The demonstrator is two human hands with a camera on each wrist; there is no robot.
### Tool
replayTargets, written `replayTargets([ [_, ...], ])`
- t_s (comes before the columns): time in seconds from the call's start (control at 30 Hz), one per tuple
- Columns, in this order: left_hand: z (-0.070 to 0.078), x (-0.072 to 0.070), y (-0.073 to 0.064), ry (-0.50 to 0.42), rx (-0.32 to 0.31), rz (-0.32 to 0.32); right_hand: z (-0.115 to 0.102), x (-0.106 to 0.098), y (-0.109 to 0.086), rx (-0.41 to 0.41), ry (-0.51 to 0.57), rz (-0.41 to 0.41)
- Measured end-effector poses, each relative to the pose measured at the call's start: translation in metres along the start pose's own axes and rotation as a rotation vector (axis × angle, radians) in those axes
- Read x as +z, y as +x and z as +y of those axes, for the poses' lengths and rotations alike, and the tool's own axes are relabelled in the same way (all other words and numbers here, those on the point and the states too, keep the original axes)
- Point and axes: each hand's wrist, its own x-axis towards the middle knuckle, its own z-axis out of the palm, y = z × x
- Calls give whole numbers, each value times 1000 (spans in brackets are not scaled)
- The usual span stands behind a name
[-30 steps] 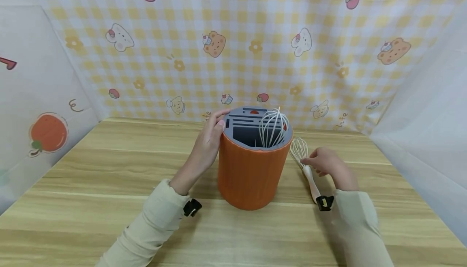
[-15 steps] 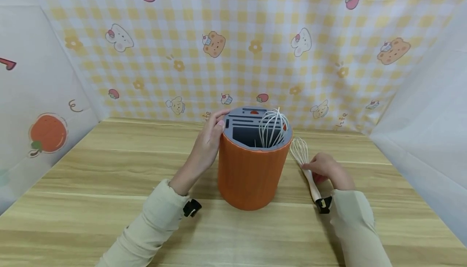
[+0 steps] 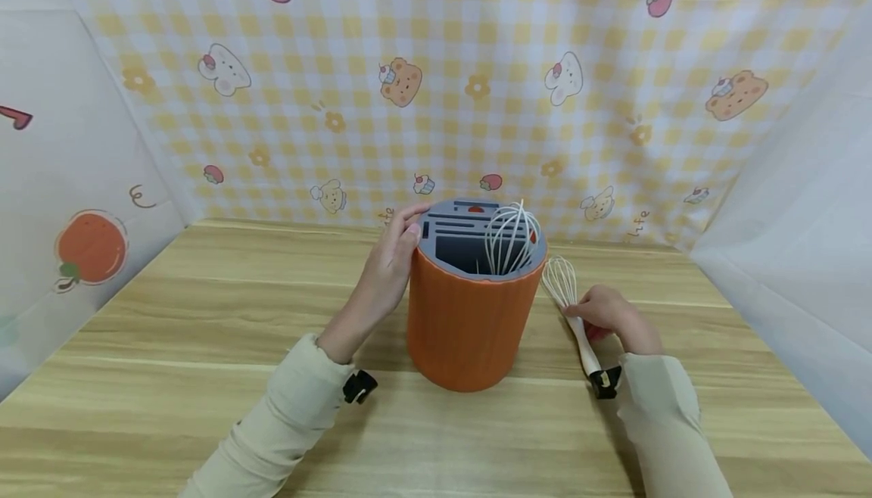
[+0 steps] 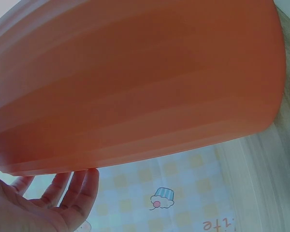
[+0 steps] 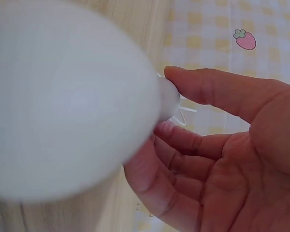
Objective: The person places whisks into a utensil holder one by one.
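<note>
An orange, round utensil holder (image 3: 470, 324) with a grey slotted top stands upright on the table. My left hand (image 3: 384, 267) grips its upper left side, thumb by the rim; the left wrist view shows bent fingers (image 4: 84, 191) against the orange wall. A whisk's wire head (image 3: 512, 241) sticks up from the holder's large opening, its lower part hidden inside. To the right, a second whisk (image 3: 579, 339) lies slanted, wires pointing away. My right hand (image 3: 609, 316) pinches its pale handle just below the wires. The handle end fills the right wrist view, thumb and fingers either side.
A wood-grain table (image 3: 204, 407) spreads under everything. Behind it hangs a yellow checked cloth (image 3: 443, 127) with cartoon prints, close behind the holder. White cloths close off the left and right sides.
My right hand has lowered slightly onto the second whisk, its fingers coming round the handle. The left hand and the holder have stayed still.
</note>
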Motion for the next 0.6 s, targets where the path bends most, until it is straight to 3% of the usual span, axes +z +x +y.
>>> replayTargets([
  [0.33,0,0,-1,10,-5,3,1,-2,-2,-37,70,13],
  [0.6,0,0,0,12,-10,3,0,-5,-2,-96,301,-36],
])
